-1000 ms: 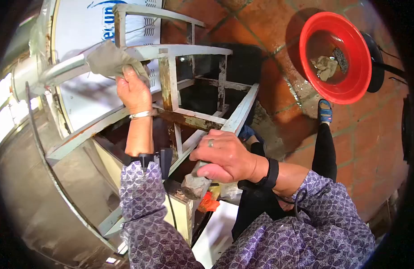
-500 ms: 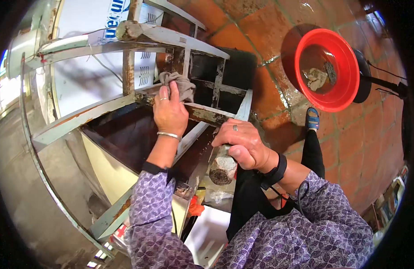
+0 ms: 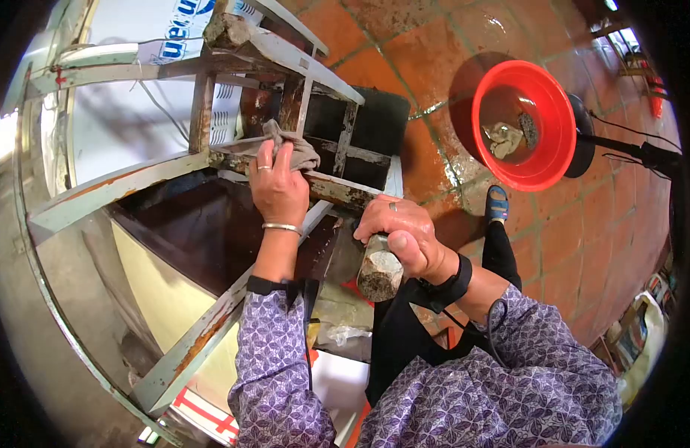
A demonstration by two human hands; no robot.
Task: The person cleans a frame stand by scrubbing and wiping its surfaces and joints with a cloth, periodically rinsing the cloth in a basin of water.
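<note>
A worn wooden frame [image 3: 337,188], with peeling white paint and several legs and crossbars, lies tipped in front of me. My left hand [image 3: 279,187] presses a wet grey-brown cloth [image 3: 304,154] against one of its crossbars, the fingers bent over the fabric. Nearer to me, my right hand [image 3: 401,233] is wrapped round a thick leg [image 3: 381,275] of the frame, whose rough, dirty end points towards me. Part of the cloth is hidden under my left fingers.
To the right, a red basin [image 3: 524,179] holds water and a cloth [image 3: 504,140]. Wet orange tiles [image 3: 442,71] cover the floor. A large white box [image 3: 113,142] with blue lettering stands behind the frame; a dark-topped cabinet [image 3: 165,265] is below it.
My left hand and the cloth have shifted slightly left and down along the crossbar. My right hand keeps its hold on the leg. The whole view has turned a little.
</note>
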